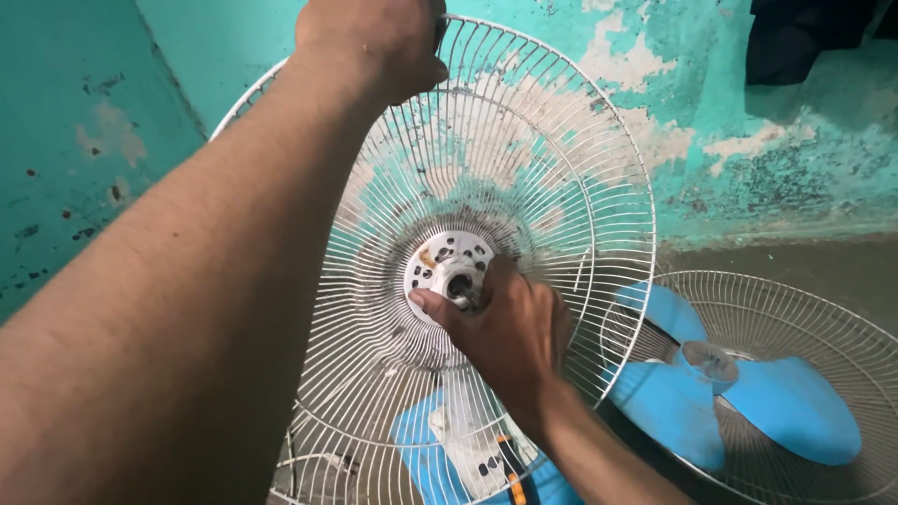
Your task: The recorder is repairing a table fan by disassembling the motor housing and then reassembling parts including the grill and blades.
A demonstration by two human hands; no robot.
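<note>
Your left arm stretches up and forward, its left hand (374, 42) closed over the top rim of the upright white wire fan guard (561, 168). Your right hand (505, 332) reaches through to the guard's white round plastic hub (447, 262), fingers curled and pinching at its centre. Just right, on the floor, blue plastic fan blades (739, 393) lie in a second white wire guard (842, 327).

Left hand (374, 42) gripping top rim of upright white wire fan guard (561, 187); right hand (505, 332) at its white hub (447, 266). Blue fan blade (795, 411) inside second guard (842, 327), lying flat just beside.
</note>
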